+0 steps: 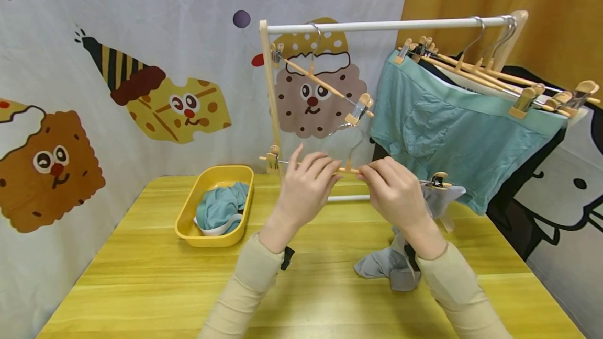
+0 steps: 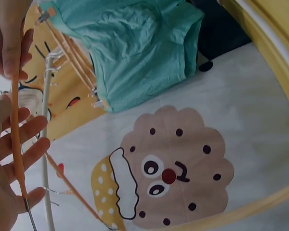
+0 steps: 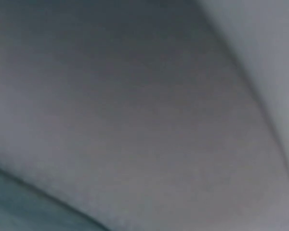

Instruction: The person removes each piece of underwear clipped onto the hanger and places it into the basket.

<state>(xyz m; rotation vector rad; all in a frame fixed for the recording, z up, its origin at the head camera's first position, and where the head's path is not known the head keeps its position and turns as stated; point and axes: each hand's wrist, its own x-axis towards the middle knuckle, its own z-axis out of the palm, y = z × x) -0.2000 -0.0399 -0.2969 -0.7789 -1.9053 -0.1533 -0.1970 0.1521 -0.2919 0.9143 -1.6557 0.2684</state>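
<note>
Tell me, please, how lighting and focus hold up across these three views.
Head view: bright and mostly sharp, with a pale sheen on the yellow wood-grain table; left wrist view: dimmer, slightly soft, yet the straight tan hanger bar is distinct; right wrist view: dim and badly blurred, showing a grey expanse and teal patch, neither identifiable.

A yellow wood-grain table (image 1: 155,276) carries a yellow basin (image 1: 214,242) at back left and a clothes rack (image 1: 386,26) at the back. Gray cloth (image 1: 382,263) hangs low at right, possibly touching the tabletop.
</note>
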